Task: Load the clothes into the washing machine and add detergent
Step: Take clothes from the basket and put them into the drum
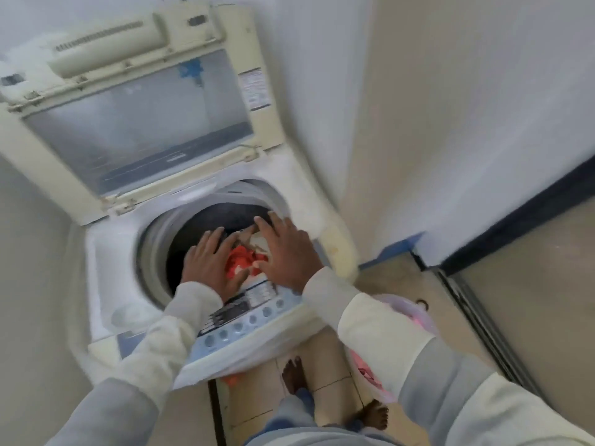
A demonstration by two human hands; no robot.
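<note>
The left grip (209, 262) and the right grip (286, 252) are held over the mouth of the washing machine (106, 252), fingers straight and spread, nothing clasped. The orange clothes (244, 263) are seen in the drum (225, 217) between and below them; contact cannot be told through the blur. The lid (138, 123) is raised beyond them.

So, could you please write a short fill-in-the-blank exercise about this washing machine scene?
1. The lid of the washing machine is ___.
2. The left hand and right hand, fingers straight, are over the orange garment in the ___.
3. The person's feet are ___.
Missing words: open; drum; bare.
</note>
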